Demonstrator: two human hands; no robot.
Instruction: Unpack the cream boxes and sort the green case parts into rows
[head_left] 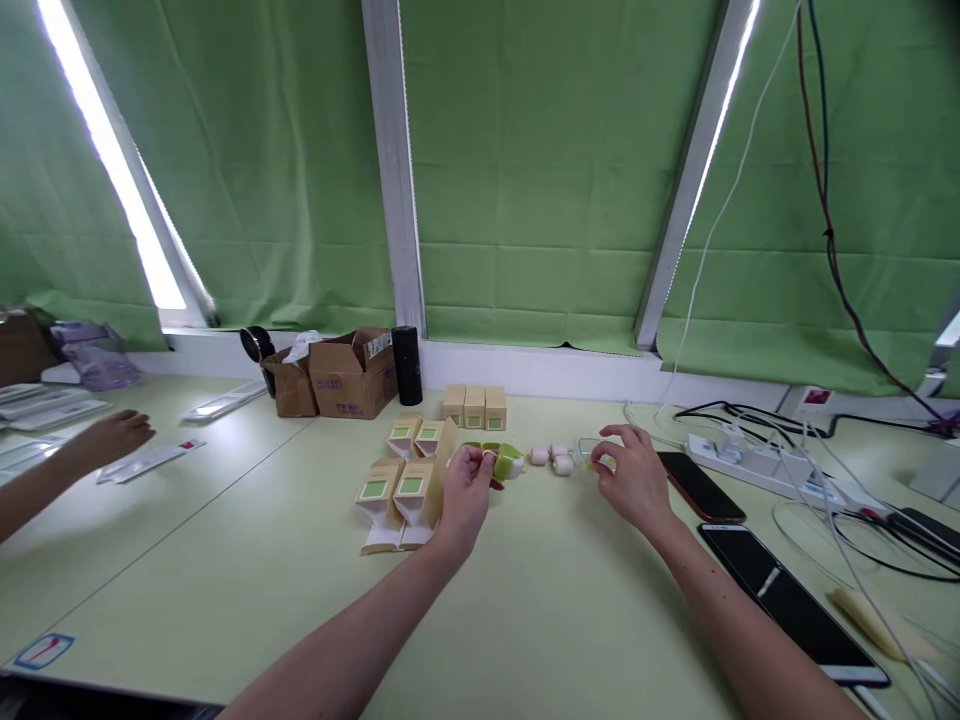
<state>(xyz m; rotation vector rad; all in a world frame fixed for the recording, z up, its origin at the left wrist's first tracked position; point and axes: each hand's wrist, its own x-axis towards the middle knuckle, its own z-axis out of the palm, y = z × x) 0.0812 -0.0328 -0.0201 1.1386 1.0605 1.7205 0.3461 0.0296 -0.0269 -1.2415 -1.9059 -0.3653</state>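
Note:
My left hand is closed in a pinch on a small green and white piece lying on the pale green table. My right hand pinches a small clear piece with a yellow bit just right of three small pinkish white cylinders. Left of my left hand lie several open tan cartons with green labels. Three closed tan boxes stand in a row behind them.
Another person's hand rests on the table at far left near flat white packets. Two brown cardboard boxes and a black cylinder stand by the window sill. Phones, a power strip and cables lie at right.

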